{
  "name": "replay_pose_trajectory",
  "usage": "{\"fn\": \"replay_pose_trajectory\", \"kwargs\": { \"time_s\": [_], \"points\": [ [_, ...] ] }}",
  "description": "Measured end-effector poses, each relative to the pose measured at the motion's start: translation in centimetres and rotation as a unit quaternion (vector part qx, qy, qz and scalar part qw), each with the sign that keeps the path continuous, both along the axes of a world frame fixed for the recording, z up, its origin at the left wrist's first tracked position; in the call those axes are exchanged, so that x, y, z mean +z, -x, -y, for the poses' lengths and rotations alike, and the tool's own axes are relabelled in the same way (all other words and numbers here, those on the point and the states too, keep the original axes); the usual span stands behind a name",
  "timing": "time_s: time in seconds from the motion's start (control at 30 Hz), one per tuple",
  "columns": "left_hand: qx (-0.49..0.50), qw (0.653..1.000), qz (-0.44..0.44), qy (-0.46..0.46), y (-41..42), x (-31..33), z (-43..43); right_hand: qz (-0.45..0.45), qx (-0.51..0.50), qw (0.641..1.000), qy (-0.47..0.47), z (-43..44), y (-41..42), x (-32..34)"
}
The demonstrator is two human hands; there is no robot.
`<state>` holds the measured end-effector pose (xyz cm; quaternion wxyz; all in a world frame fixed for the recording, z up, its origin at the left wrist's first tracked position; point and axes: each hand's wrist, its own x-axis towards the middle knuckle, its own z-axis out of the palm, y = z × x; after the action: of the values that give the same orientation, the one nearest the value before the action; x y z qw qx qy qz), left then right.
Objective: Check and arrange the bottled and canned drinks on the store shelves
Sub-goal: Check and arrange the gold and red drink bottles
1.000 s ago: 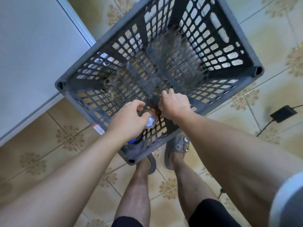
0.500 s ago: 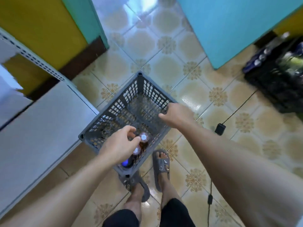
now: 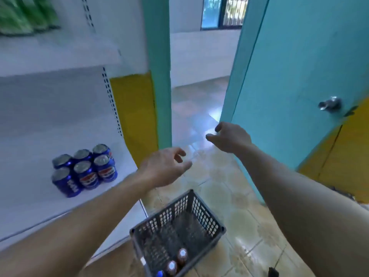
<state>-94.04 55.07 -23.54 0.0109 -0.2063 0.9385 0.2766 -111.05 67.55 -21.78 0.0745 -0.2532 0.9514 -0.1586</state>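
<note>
**A:** What are the two hands doing?

**B:** Both are raised in the air and hold nothing; the left hand (image 3: 163,168) has its fingers loosely curled with the thumb apart from them; the right hand (image 3: 231,138) is relaxed too, fingers a little bent, ahead and to the right of the left one.

**A:** Where are the drinks?

**B:** Six blue cans (image 3: 84,169) stand upright in a tight cluster on the white shelf (image 3: 36,120), to the left of the left hand and well apart from it; a grey basket (image 3: 163,218) sits on the tiled floor (image 3: 229,206) below both hands, nearer the person; bottles (image 3: 182,255) stand in its near corner, two showing pale caps and one a blue cap at the frame's edge.

**A:** What else is around the hands?

**B:** Far up and left of the left hand, green bottles (image 3: 24,15) sit blurred on a higher shelf; a teal door (image 3: 299,66) with a metal knob (image 3: 330,103) stands to the right of the right hand.
</note>
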Motion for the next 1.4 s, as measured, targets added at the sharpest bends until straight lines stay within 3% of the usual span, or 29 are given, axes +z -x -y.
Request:
{"fn": "replay_pose_trajectory", "kwargs": {
  "time_s": [0.2, 0.4, 0.77, 0.93, 1.07, 1.2, 1.4],
  "points": [
    [0.072, 0.988, -0.121, 0.060, -9.0, 10.8, 2.6, -0.086, 0.088, 0.984, 0.130, 5.3, -5.4, 13.2],
    [0.166, 0.955, -0.222, 0.110, -18.5, 18.6, 8.9, -0.083, 0.188, 0.941, 0.267, 14.5, -13.5, 21.0],
    [0.289, 0.881, -0.329, 0.181, -33.7, 23.5, 29.1, -0.039, 0.342, 0.887, 0.307, 38.3, -32.6, 25.3],
    [0.356, 0.843, -0.384, 0.120, -38.8, 23.7, 39.6, -0.018, 0.371, 0.873, 0.316, 47.5, -38.4, 25.5],
    [0.355, 0.867, -0.350, 0.003, -40.1, 23.5, 45.4, 0.047, 0.376, 0.841, 0.386, 51.8, -39.2, 24.6],
    [0.310, 0.910, -0.277, -0.018, -39.6, 22.7, 47.9, 0.068, 0.391, 0.823, 0.406, 54.7, -38.4, 22.7],
    [0.302, 0.898, -0.321, 0.002, -38.6, 22.2, 48.3, 0.087, 0.407, 0.771, 0.483, 56.4, -37.4, 21.9]
  ]
}}
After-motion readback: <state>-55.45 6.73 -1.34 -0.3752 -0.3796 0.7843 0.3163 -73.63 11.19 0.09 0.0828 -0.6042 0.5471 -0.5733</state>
